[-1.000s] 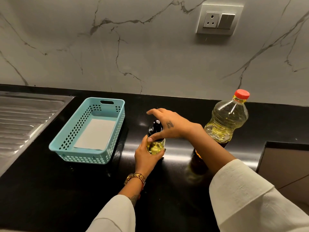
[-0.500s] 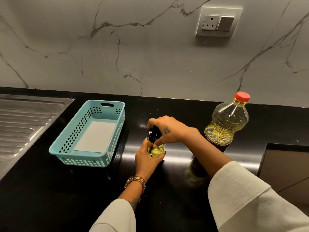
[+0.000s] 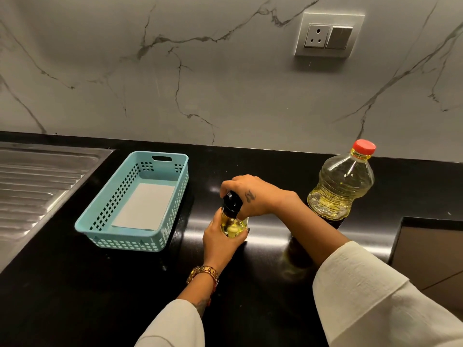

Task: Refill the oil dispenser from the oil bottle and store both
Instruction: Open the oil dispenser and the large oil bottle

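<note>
A small glass oil dispenser [image 3: 231, 225] with yellow oil and a black top [image 3: 231, 202] stands on the black counter near the middle. My left hand [image 3: 220, 242] is wrapped around its glass body from the front. My right hand [image 3: 255, 196] reaches over from the right, its fingers closed on the black top. The big clear oil bottle [image 3: 342, 184] with a red cap [image 3: 364, 147] stands upright to the right, roughly half full, with no hand on it.
A light blue perforated basket [image 3: 125, 240] with a white sheet on its floor sits left of the dispenser. A steel sink drainboard [image 3: 32, 186] lies at the far left. A marble wall with a socket [image 3: 328, 35] rises behind. The counter steps down at the right front [image 3: 431, 246].
My right hand has come down from an open, spread pose above the dispenser and closed its fingers on the black top. The left hand has kept hold of the glass body.
</note>
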Tool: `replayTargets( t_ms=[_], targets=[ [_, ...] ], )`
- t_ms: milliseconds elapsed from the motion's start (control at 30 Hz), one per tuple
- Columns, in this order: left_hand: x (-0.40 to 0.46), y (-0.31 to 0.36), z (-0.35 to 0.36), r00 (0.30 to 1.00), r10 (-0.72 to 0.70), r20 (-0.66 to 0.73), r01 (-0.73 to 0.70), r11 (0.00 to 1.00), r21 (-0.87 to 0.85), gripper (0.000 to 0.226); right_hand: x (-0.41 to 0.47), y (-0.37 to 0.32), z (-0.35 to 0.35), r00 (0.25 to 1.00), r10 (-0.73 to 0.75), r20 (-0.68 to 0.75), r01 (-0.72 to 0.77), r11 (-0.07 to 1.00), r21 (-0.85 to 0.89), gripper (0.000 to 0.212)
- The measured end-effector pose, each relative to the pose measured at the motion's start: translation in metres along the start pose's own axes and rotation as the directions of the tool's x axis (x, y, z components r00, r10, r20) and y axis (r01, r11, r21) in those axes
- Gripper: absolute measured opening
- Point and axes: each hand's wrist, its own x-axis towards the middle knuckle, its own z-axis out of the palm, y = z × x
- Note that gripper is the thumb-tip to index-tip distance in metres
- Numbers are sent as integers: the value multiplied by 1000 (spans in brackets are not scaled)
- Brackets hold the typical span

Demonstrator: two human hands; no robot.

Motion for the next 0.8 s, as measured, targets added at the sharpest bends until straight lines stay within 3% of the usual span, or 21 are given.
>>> replayTargets(
  t_ms=[133, 300, 467, 633, 800],
  targets=[
    [-1, 3, 0, 1000, 2, 4, -2, 1000, -17, 58, -3, 1, -2, 999, -1, 34, -2, 995, 95, 81],
    [-2, 5, -1, 1000, 12, -9, -12, 1000, -2, 60, -2, -2, -1, 999, -45, -10, 44, 996, -79, 56],
    [-1, 2, 1, 1000, 7, -2, -7, 1000, 3, 54, -12, 3, -21, 990, -53, -127, 55, 998, 7, 53],
    [1, -1, 2, 1000, 8, -19, -8, 1000, 1, 61, -38, 26, -33, 975, 65, -213, -46, 995, 94, 57],
    [3, -5, 3, 998, 45, -41, -44, 999, 27, 75, -47, 50, 8, 959, 261, -113, -252, 964, 88, 63]
  ],
)
